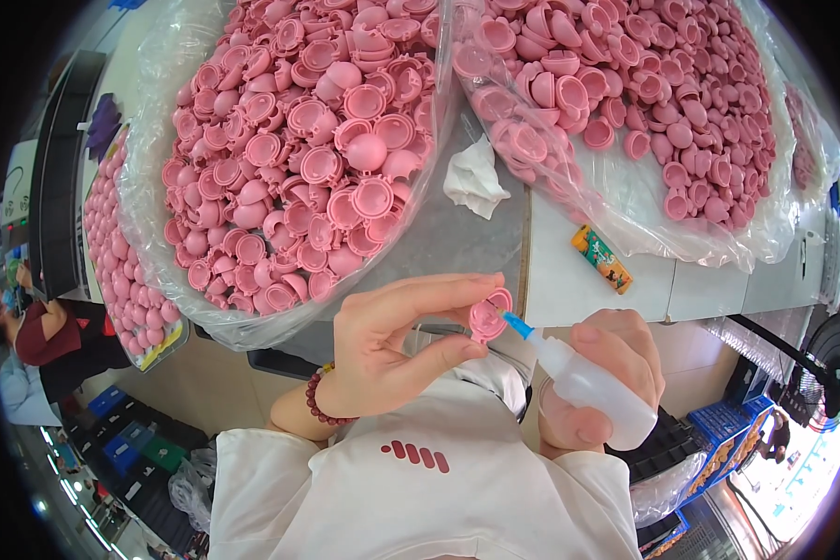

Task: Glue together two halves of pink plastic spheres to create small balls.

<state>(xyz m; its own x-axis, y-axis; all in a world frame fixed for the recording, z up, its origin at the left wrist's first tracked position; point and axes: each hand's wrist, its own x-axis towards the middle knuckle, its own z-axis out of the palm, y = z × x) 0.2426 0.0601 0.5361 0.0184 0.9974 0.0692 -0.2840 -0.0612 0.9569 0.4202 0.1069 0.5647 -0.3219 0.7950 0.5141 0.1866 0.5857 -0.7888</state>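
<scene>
Between the thumb and fingers of my left hand is a small pink plastic half-shell, its hollow side facing my right hand. My right hand is wrapped round a translucent white squeeze bottle with a blue nozzle tip. The bottle is tilted, and its tip points into the half-shell's hollow. Whether the tip touches the shell I cannot tell. Beyond my left hand stands a clear plastic bag heaped with pink half-shells.
A second clear bag holds more pink cups at the far right. Crumpled white tissue and an orange-green packet lie on the table. Pink balls fill a tray at the left. Another person is farther left.
</scene>
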